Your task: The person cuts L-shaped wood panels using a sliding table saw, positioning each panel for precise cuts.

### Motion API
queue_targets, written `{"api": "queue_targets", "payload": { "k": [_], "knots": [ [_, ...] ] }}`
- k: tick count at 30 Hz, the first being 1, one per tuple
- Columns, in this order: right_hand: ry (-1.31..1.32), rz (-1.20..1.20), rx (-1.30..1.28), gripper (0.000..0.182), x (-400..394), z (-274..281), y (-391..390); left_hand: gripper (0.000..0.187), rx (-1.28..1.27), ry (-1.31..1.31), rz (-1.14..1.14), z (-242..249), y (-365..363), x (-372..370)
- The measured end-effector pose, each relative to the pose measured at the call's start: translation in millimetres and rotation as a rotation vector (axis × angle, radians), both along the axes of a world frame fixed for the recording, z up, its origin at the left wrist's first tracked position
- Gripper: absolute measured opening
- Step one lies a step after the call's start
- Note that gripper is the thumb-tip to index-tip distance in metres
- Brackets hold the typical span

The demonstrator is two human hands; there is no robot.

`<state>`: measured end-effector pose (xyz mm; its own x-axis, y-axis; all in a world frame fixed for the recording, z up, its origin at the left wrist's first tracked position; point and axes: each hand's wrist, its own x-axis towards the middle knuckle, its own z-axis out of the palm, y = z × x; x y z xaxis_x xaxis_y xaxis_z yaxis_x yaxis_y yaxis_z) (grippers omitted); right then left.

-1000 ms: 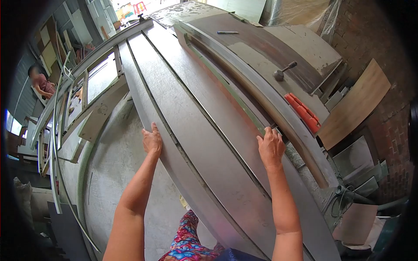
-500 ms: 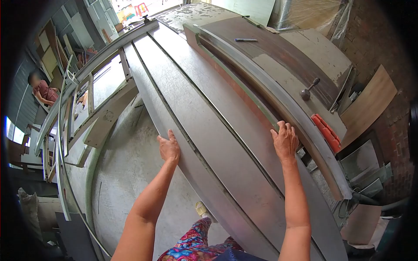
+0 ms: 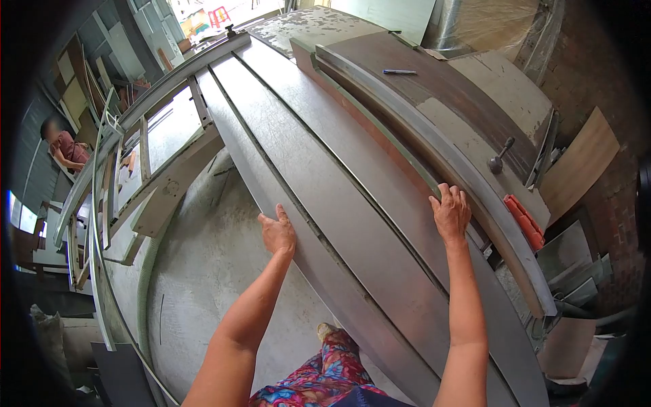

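Note:
A long grey panel [image 3: 352, 224] lies flat on the metal saw table [image 3: 271, 129], running from near me toward the far end. My left hand [image 3: 278, 233] presses on the panel's left edge, fingers together and flat. My right hand [image 3: 450, 213] rests on the panel's right edge, against the long fence rail [image 3: 434, 146]. Neither hand wraps around anything.
A pen [image 3: 400, 71] lies on the brown board beyond the fence. A black lever knob [image 3: 499, 160] and an orange part [image 3: 523, 222] sit right of the fence. Another person [image 3: 61, 146] is at far left. Boards lean against the brick wall on the right. Concrete floor lies below left.
Both hands and the view have moved forward along the table with the panel; the lever knob and orange part have slid lower right in view.

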<state>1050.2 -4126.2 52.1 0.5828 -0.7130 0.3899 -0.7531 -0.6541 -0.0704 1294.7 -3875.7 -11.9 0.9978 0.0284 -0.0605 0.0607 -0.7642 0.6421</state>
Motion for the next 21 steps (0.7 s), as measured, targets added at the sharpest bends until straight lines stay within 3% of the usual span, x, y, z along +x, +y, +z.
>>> {"api": "queue_targets", "payload": {
  "k": [12, 16, 21],
  "knots": [
    [-0.069, 0.033, -0.03, 0.029, 42.1, -4.8, -17.4, 0.067, -0.057, 0.04, -0.016, -2.8, -5.3, 26.0],
    [-0.088, 0.006, 0.026, 0.031, 55.2, -8.8, -25.9, 0.07, -0.128, 0.048, -0.126, -13.2, -0.7, 35.9],
    [-0.106, -0.009, 0.002, 0.03, 64.4, -9.1, -32.6, 0.081, -0.021, 0.022, -0.352, -15.9, 13.4, 47.8]
  ]
}}
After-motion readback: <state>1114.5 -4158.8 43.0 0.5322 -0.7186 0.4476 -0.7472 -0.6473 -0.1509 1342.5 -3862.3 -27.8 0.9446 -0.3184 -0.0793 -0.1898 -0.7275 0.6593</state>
